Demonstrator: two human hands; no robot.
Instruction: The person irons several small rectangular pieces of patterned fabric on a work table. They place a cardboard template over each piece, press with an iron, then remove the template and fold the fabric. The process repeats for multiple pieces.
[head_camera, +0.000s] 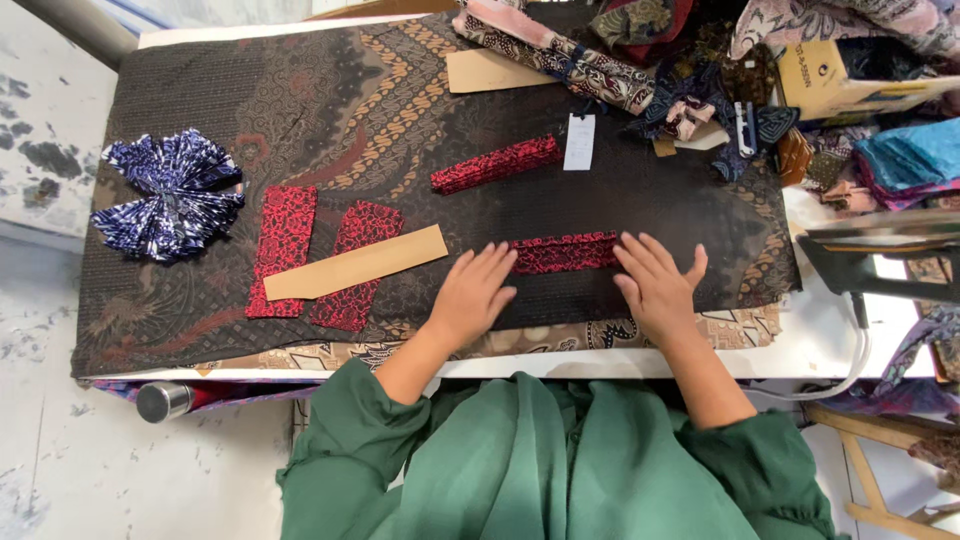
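Head view showed your left hand (472, 292) and right hand (655, 285) spread flat, fingers open, gripping nothing, pressing either end of a pleated red-and-black fabric strip (565, 252) on the near part of the worktop (640, 190), which was covered in dark batik cloth. A second pleated strip (497, 164) lay farther off; two flat red pieces (282, 250) under a tan card template (355, 263) sat to the left, beside a blue fabric bow (170, 195). Even pressure from both palms looked wise, so the folds stayed aligned.

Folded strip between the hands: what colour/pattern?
Folded strip: red with a fine black print, clearest in the head view.
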